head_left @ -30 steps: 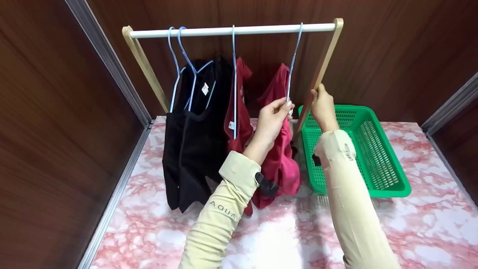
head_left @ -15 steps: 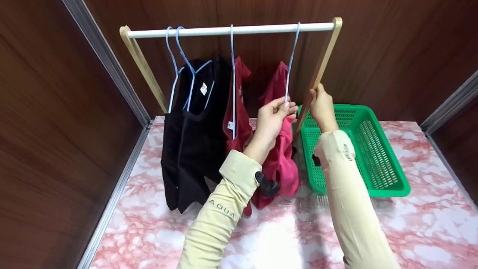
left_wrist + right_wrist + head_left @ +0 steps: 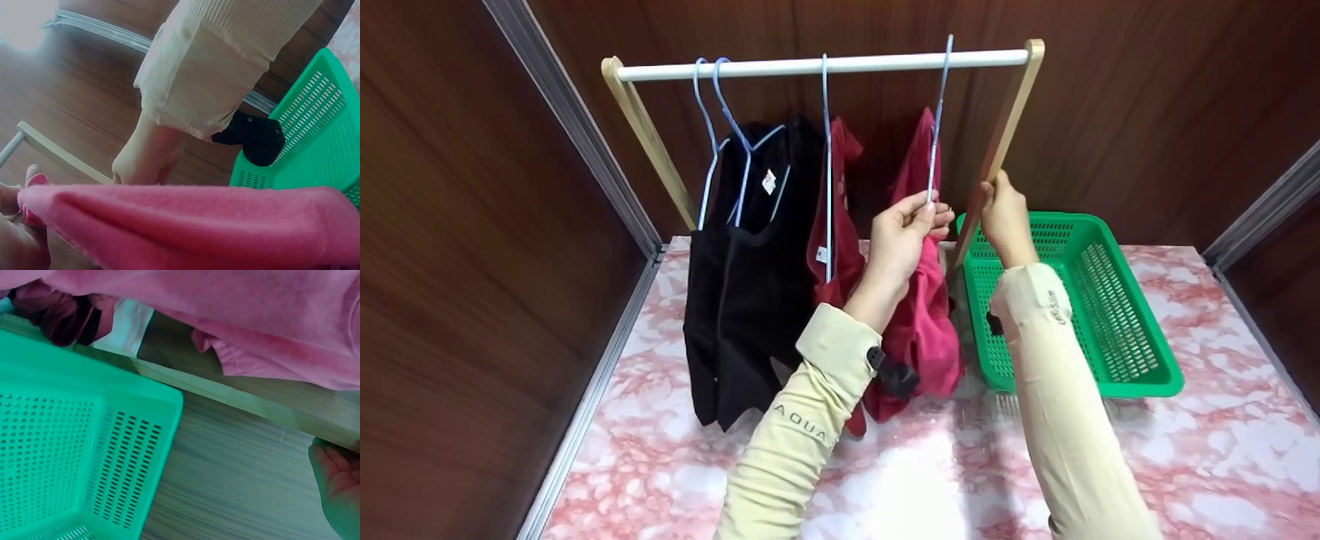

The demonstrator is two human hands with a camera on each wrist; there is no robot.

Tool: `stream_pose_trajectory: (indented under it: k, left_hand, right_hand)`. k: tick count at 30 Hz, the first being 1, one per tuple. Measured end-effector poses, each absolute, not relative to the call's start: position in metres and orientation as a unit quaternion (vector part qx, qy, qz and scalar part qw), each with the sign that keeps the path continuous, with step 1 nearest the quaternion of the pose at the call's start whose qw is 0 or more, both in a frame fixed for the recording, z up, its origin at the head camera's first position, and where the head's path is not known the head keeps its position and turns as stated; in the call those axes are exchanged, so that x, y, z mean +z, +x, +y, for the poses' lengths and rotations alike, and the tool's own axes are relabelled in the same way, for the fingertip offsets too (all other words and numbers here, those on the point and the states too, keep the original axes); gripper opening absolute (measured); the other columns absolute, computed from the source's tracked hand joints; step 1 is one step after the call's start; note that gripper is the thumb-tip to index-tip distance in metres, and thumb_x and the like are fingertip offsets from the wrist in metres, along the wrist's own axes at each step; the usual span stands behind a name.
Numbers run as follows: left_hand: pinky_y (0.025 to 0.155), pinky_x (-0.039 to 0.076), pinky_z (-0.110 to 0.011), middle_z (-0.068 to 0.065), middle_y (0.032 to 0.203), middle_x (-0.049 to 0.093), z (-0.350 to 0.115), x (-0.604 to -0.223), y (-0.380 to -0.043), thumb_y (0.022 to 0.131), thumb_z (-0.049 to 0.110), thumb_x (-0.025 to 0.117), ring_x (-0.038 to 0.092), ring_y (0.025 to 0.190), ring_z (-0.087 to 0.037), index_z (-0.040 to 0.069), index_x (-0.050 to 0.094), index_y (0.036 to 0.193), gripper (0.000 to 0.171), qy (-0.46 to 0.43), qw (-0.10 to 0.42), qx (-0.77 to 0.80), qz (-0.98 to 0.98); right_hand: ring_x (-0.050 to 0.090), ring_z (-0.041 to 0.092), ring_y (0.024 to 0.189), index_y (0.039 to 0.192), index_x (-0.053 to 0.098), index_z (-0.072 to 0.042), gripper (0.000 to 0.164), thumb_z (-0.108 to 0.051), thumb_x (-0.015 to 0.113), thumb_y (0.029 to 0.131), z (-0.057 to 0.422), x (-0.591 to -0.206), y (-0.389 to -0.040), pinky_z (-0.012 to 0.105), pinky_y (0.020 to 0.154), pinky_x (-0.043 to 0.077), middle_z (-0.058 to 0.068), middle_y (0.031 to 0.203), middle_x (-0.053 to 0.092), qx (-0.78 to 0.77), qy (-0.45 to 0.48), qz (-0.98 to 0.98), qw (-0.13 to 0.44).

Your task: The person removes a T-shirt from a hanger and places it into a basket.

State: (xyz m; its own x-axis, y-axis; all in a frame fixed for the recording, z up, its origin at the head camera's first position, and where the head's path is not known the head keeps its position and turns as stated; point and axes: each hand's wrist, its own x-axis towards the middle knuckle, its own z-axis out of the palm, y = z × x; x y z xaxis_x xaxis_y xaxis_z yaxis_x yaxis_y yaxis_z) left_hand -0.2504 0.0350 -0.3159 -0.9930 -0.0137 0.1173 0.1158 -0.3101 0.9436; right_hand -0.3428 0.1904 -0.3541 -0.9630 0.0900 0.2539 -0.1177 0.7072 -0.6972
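The left hand (image 3: 896,241) pinches the blue hanger (image 3: 934,150) bearing the pink garment (image 3: 934,330); its hook (image 3: 948,52) stands above the rail (image 3: 885,63), though whether they touch is hard to tell. The right hand (image 3: 1006,219) grips the wooden post (image 3: 1010,116), near the green basket (image 3: 1168,379).

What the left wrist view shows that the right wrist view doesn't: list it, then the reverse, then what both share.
Only the left wrist view: the left hand, the cream sleeve with its black wrist device, the end of the white rail, and metal wall trim.
Only the right wrist view: dark red bunched fabric.
Both: the pink garment, wooden post, right hand and green basket.
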Motion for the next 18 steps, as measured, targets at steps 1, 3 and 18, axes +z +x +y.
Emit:
stream_pose_trajectory:
  k: [1,3,18]
  left_hand:
    - [0.078,0.057,-0.027,-0.031,0.111,0.063,0.0341,-0.3154,-0.25,0.095,0.0,0.048,0.07,0.092,-0.027,-0.012,0.055,0.123,0.031,-0.048,0.044,-0.807,-0.587]
    - [0.078,0.057,-0.027,-0.032,0.11,0.063,0.0328,-0.3149,-0.2491,0.095,-0.001,0.047,0.07,0.092,-0.027,-0.012,0.055,0.122,0.03,-0.054,0.051,-0.804,-0.59]
    - [0.076,0.057,-0.026,-0.032,0.107,0.064,0.0287,-0.3232,-0.2477,0.095,0.0,0.047,0.066,0.077,-0.009,-0.011,0.056,0.122,0.03,-0.053,0.076,-0.807,-0.583]
  right_hand:
    - [0.052,0.042,0.118,0.124,0.043,0.004,0.034,-0.021,0.032,0.103,0.19,-0.3542,-0.3427,0.052,0.099,0.041,0.031,0.122,0.056,0.383,0.007,-0.914,0.136]
    - [0.053,0.042,0.117,0.124,0.043,0.004,0.034,-0.02,0.032,0.103,0.1895,-0.3541,-0.3428,0.051,0.099,0.041,0.03,0.122,0.056,0.384,0.007,-0.914,0.135]
    - [0.054,0.042,0.115,0.122,0.042,0.004,0.034,-0.022,0.03,0.103,0.1872,-0.3542,-0.3432,0.051,0.098,0.043,0.032,0.119,0.057,0.381,0.007,-0.916,0.129]
